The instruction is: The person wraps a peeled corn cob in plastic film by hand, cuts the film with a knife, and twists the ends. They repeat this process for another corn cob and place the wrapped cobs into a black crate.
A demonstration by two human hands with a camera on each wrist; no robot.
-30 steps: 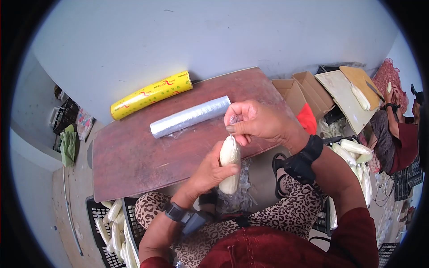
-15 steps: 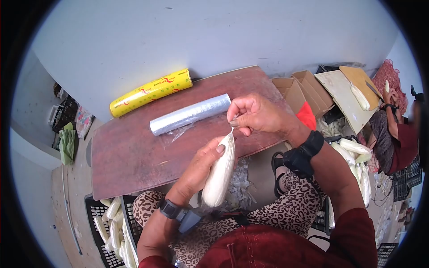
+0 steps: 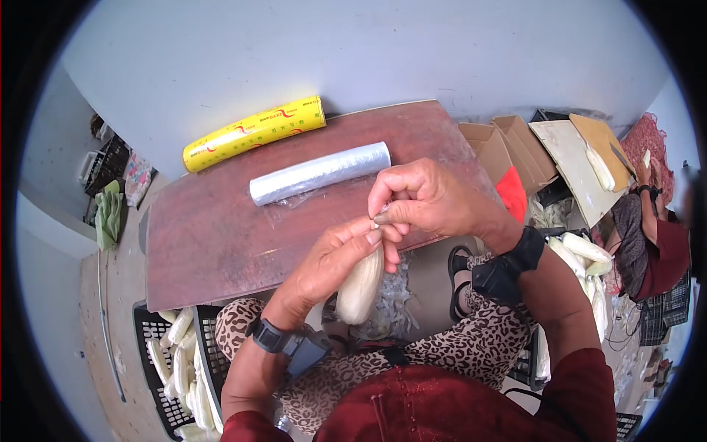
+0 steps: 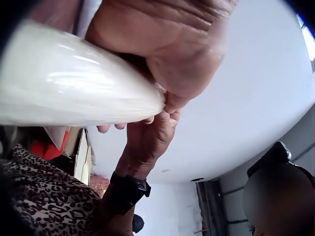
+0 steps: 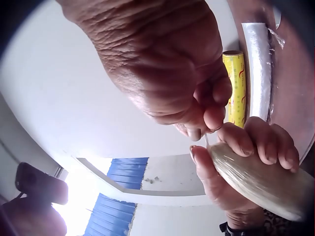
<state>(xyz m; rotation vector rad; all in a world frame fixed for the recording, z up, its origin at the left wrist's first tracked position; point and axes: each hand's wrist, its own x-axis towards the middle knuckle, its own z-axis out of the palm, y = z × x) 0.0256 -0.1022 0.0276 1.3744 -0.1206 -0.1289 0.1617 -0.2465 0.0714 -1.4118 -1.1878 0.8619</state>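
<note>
A pale, long, tapered vegetable (image 3: 361, 291) in tight, shiny clear film hangs below the hands in the head view. My left hand (image 3: 328, 265) grips it near its upper end, fingers curled round it and thumb near the tip, as the right wrist view also shows. Just above, my right hand (image 3: 423, 199) pinches the thin twisted tail of film (image 5: 207, 140) between thumb and fingers. The two hands meet at the tip. In the left wrist view the wrapped vegetable (image 4: 78, 81) fills the left side, and the right hand (image 4: 152, 135) shows beyond its tip.
On the reddish table (image 3: 213, 243) lie a roll of clear film (image 3: 320, 173) and a yellow printed roll (image 3: 254, 134). Black crates of pale vegetables stand at left (image 3: 166, 390) and right. Cardboard boxes (image 3: 508, 151), boards and another person (image 3: 655, 243) are at the right.
The left hand shifted along the vegetable to its upper end, and the vegetable tilted, its lower end swinging left. The right hand kept pinching the film tail; the hands drew together at the tip.
</note>
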